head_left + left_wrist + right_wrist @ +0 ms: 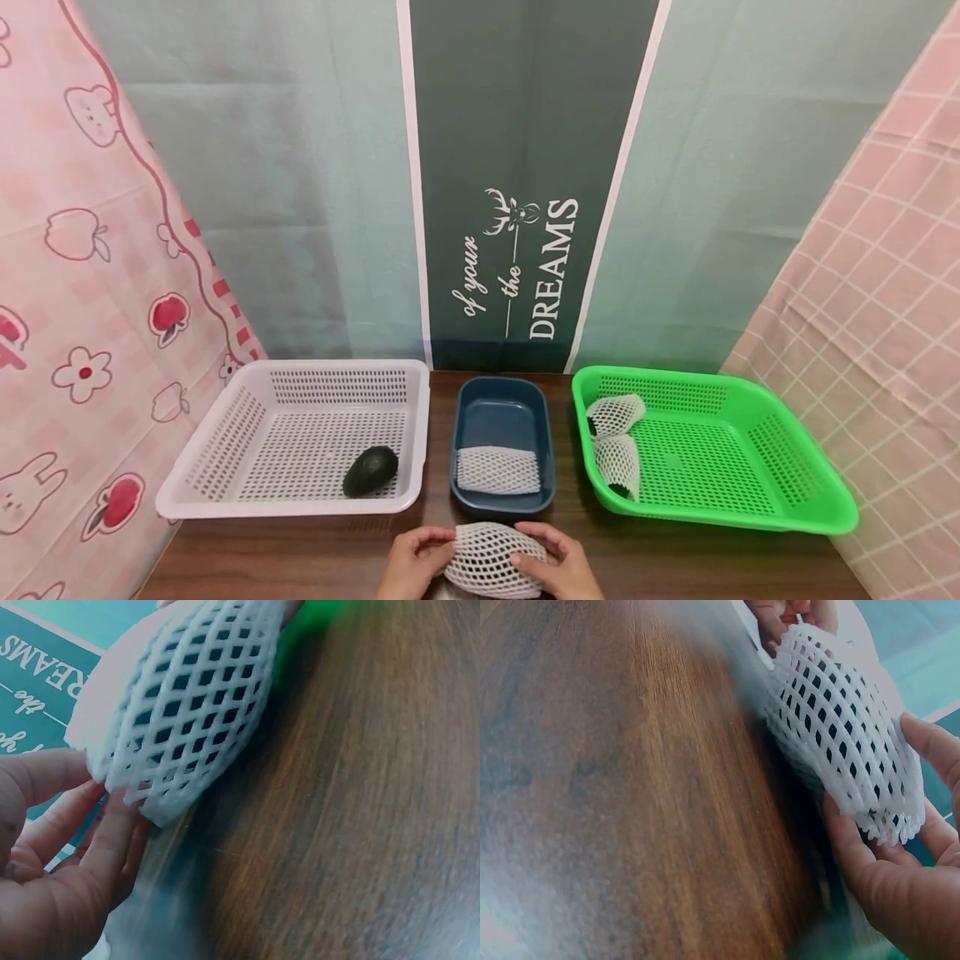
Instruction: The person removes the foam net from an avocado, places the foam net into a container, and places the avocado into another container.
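Note:
A white foam net sleeve (491, 560) with something dark showing through its mesh, likely an avocado, is held between both hands above the table's near edge. At its left end, my left hand (412, 560) pinches the net between thumb and fingers. My right hand (558, 565) grips the opposite end, thumb on the near face and fingers behind. The left wrist view shows the left fingers (112, 832) at the net's rim. A bare dark green avocado (371, 472) lies in the white basket (292, 505). Flat foam nets (498, 471) lie in the blue tray (502, 390).
To the right is a green basket (750, 518) with two netted dark fruits, one upper (617, 413) and one lower (618, 465), along its left side. The brown wooden table (300, 558) meets a printed curtain (330, 208) behind. Pink cloths hang left and right.

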`<state>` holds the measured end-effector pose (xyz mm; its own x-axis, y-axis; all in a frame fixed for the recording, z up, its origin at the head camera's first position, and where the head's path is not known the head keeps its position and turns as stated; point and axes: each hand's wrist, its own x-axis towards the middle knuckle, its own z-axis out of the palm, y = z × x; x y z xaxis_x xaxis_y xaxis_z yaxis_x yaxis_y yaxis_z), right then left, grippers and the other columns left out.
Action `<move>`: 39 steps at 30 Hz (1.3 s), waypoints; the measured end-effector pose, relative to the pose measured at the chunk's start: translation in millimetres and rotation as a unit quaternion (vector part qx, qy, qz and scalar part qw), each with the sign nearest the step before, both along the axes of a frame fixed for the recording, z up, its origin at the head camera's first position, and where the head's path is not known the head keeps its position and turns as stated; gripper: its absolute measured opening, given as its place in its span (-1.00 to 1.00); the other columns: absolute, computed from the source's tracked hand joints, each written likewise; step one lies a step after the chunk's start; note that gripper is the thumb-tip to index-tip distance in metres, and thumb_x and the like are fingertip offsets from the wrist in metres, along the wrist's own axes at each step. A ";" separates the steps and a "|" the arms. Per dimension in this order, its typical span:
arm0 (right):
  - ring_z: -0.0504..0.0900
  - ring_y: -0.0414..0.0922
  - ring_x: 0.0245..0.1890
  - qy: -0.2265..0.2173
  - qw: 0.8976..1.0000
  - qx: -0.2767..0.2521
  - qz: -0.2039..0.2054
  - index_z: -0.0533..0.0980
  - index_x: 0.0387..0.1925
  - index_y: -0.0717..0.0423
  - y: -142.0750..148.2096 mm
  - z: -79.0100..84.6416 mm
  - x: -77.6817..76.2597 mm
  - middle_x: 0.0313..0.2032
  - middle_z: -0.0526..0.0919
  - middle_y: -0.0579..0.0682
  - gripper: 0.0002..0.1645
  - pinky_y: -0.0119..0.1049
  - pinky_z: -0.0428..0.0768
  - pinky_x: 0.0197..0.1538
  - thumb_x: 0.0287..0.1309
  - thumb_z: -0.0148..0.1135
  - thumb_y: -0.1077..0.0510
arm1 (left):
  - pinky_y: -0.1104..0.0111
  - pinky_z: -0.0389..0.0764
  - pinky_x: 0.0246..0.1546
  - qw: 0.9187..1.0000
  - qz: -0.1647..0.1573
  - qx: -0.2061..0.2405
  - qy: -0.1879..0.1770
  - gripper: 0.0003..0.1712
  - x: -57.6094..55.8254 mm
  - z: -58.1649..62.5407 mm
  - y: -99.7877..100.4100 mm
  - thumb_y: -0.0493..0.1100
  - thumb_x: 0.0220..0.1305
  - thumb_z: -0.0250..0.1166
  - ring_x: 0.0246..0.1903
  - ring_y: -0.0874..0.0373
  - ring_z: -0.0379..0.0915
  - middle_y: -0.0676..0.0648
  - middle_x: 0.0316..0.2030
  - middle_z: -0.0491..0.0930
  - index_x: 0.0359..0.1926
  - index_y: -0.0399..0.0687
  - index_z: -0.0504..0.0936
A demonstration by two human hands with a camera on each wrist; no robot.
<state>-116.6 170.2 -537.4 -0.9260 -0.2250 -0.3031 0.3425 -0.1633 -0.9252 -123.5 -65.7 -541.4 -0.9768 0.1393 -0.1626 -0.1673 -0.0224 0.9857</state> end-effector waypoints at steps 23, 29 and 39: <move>0.55 -0.02 -0.26 -0.025 0.999 -0.020 -0.027 0.39 0.02 0.36 2.5 -2.6 0.7 -0.20 0.57 0.10 -0.45 -0.09 0.54 -0.28 -0.02 0.29 0.20 | 0.28 0.45 -0.21 0.996 -0.070 -0.053 -0.013 -0.33 -0.9 -8.1 24.5 -0.41 -0.28 0.21 -0.24 0.09 0.44 -0.15 -0.18 0.52 0.02 -0.54 0.36; 0.55 -0.03 -0.27 -0.005 0.999 -0.011 -0.036 0.40 -0.02 0.40 2.2 -0.8 0.2 -0.23 0.57 0.14 -0.44 -0.14 0.54 -0.27 -0.06 0.32 0.20 | 0.26 0.50 -0.25 0.997 -0.059 -0.003 -0.058 -0.31 1.9 -2.8 24.6 -0.39 -0.24 0.25 -0.20 0.02 0.46 -0.15 -0.18 0.50 0.06 -0.52 0.34; 0.56 -0.14 -0.47 0.027 0.988 0.095 -0.120 0.51 -0.27 0.32 10.1 -2.8 -1.7 -0.43 0.61 0.06 -0.63 -0.31 0.52 -0.40 -0.10 0.35 0.14 | 0.28 0.51 -0.27 0.997 -0.061 0.041 -0.031 -0.33 2.5 2.7 7.3 -0.32 -0.20 0.44 -0.23 0.01 0.50 -0.18 -0.13 0.49 0.02 -0.40 0.42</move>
<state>-118.3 180.3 -540.2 -0.9618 0.0596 -0.2673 0.2641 -0.0563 -0.9628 -121.0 -58.5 -538.7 -0.9402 0.2720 -0.2051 -0.2342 -0.0791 0.9690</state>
